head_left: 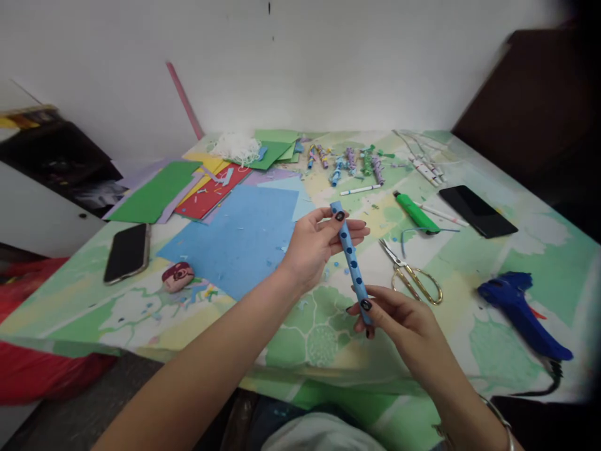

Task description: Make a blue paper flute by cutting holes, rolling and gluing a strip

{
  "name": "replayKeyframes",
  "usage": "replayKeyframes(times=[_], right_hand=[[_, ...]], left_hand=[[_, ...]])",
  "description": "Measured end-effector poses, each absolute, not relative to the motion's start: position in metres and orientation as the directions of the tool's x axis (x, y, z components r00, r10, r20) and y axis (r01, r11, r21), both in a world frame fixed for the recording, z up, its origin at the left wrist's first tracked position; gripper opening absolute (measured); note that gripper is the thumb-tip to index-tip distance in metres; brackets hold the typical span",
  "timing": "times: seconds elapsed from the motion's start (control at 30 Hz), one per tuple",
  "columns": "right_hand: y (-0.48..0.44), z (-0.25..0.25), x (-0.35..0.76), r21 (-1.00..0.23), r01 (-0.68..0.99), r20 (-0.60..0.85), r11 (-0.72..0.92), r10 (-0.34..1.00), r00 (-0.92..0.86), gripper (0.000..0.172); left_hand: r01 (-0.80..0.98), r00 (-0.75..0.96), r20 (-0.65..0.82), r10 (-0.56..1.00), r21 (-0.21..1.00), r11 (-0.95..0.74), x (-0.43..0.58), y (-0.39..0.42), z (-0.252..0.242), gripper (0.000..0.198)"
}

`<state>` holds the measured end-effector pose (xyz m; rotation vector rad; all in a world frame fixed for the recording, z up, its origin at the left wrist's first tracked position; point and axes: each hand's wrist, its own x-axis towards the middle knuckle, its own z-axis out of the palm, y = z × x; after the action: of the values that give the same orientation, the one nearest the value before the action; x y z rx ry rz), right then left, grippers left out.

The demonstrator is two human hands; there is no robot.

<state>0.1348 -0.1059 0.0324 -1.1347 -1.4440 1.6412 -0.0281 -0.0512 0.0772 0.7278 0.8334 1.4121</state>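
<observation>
On the floral tabletop [291, 341], a blue sheet [253, 228] lies flat. To its right, the left hand [313, 241] and right hand [406, 318] hold a slim blue tube [350, 258], fingers pinching its far and near ends respectively; dark dots [354, 264] line its side.

Left hand [310, 245]: slender, fingernails painted very dark, near black. Left thumbnail [339, 216]: glossy dark, small pale patch at centre; decoration or glare, cannot tell. Right hand [404, 316]: nails same dark colour; right thumbnail [365, 305] also bears pale patch. Left forearm [225, 357] bare along whole visible length. Right forearm [457, 398] bare down to bracelet [498, 413]: thin, silvery, curved band at wrist end, partly blurred. Lower edge of view: pale grey-white garment [323, 433], soft folds, detail unclear.
</observation>
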Motion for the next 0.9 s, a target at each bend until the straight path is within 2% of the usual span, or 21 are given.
replayKeyframes(times=[0.13, 0.33, 0.9], right_hand=[[-0.107, 0.033, 0.141, -0.983, 0.049, -0.184, -0.178, 0.919, -0.349, 0.029], [-0.103, 0.031, 0.143, -0.980, 0.028, -0.194, -0.195, 0.934, -0.301, 0.030], [-0.091, 0.025, 0.123, -0.988, -0.051, -0.118, -0.146, 0.926, -0.360, 0.037]], left_hand=[[-0.478, 0.011, -0.104, 0.995, 0.873, 0.097, -0.020, -0.059, 0.072, 0.018], [-0.365, 0.133, -0.188, 0.973, 0.903, 0.225, -0.017, -0.065, 0.065, 0.035], [-0.257, 0.035, -0.116, 0.993, 0.959, 0.121, -0.023, -0.058, 0.067, 0.043]])
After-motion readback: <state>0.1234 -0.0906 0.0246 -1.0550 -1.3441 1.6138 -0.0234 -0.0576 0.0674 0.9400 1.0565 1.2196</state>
